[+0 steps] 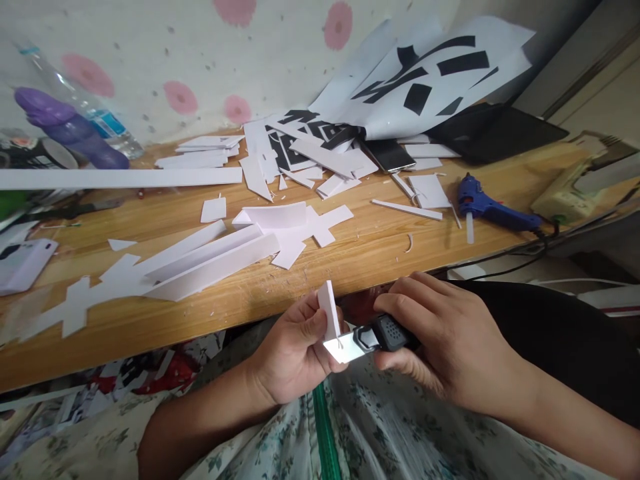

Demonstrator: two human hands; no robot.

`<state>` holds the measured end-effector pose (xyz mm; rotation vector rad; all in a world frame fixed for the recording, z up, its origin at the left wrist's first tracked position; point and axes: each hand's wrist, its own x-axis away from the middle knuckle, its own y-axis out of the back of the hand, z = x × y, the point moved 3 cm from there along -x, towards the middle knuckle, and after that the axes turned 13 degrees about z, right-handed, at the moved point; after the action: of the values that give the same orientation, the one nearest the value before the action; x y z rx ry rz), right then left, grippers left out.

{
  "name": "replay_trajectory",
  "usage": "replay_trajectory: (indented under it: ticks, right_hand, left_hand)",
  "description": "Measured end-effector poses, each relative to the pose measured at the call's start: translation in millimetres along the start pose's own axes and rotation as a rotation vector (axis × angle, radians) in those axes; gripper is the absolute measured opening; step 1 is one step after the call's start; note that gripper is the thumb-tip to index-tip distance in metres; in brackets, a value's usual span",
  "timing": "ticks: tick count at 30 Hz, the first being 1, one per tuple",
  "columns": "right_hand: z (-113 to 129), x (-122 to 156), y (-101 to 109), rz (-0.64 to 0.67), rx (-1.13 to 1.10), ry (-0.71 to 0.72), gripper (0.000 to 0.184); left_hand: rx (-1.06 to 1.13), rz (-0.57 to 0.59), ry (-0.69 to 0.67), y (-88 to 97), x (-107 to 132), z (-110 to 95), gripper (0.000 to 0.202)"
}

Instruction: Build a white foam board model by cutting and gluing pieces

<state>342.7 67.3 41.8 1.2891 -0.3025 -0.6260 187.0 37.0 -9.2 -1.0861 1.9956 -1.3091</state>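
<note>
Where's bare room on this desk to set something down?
Along the front, the desk is mostly bare between the white assembly and the blue glue gun, save a curled scrap. The back is crowded: white offcuts overlap beside the patterned sheet.

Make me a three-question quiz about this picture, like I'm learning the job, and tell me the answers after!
1. Pick one. What is the left hand pinching?
A) a phone
B) a small white piece
C) a plastic bottle

2. Which hand holds the cutter knife?

3. True or false: the blue glue gun lies on the wooden table.

Key
1. B
2. The right hand, by its black handle.
3. True; neither hand is touching it.
</note>
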Motion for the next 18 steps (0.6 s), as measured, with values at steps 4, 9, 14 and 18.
replay_trajectory:
  ticks: [4, 9, 14, 18]
  right_hand:
    - [-0.4, -0.3, 0.2, 0.001, 0.014, -0.006, 0.053]
    - [2.8, -2.7, -1.1, 0.031, -0.015, 0.015, 0.054]
    - [0.8, -2.9, -0.9, 0.027, -0.012, 0.001, 0.054]
    - [3.3, -2.5, -1.7, 0.056, -0.048, 0.029, 0.055]
  left_hand:
    - [0.01, 0.01, -0.01, 0.0, -0.6, -0.1, 0.015]
    - [-0.01, 0.039, -0.034, -3.6, -2.3, -1.5, 0.013]
    - [-0.04, 0.007, -0.018, 0.2, 0.2, 0.8, 0.015]
    - [-0.035, 0.011, -0.049, 1.2, -0.4, 0.9, 0.017]
